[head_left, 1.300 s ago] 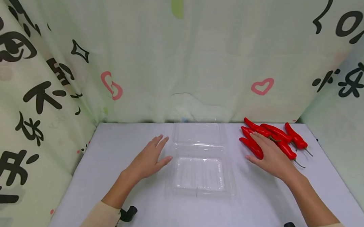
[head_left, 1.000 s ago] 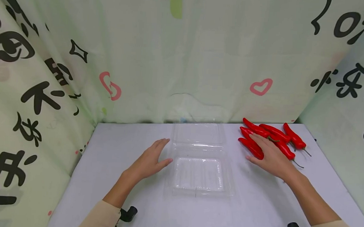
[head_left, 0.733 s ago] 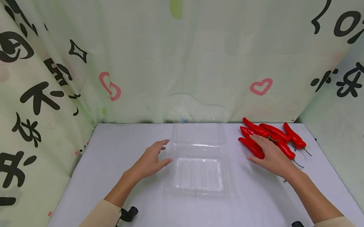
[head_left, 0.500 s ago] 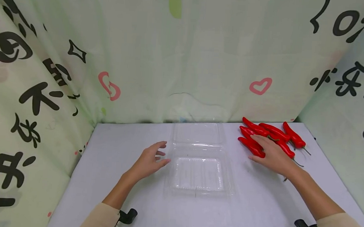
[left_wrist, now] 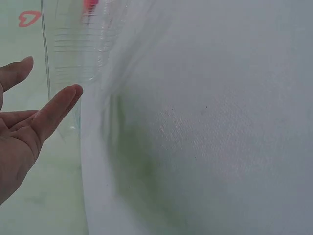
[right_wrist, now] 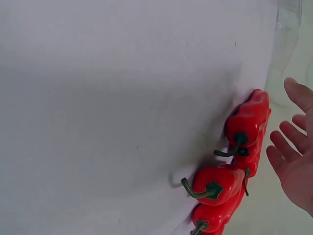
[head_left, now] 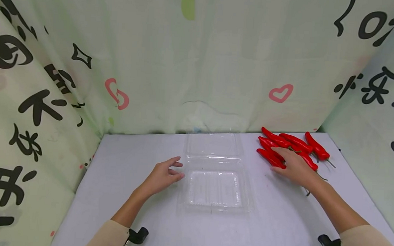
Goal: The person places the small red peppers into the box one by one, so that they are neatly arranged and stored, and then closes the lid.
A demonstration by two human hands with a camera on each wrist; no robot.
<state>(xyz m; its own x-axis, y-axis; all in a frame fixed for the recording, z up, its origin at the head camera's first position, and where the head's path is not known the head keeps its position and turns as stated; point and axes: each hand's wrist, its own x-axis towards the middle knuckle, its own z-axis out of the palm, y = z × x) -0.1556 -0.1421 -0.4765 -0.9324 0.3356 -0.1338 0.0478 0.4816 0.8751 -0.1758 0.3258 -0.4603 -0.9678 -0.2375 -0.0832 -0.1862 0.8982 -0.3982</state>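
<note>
The left grip (head_left: 162, 176) has curled slightly, empty beside a ribbed clear box (head_left: 215, 190), the right grip (head_left: 295, 168) empty above glossy peppers (head_left: 296, 142).

The left grip (head_left: 162, 177) has curled its fingers (head_left: 170, 162) slightly inward.

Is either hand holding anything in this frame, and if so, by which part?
Nothing is held: the left hand is beside the clear container, and the right hand is open over the red peppers.

A plain beige left sleeve (head_left: 107, 235) and matching beige right sleeve (head_left: 370, 241); a bent black left wrist fitting (head_left: 139, 235) and similar black right wrist fitting (head_left: 329, 244).
</note>
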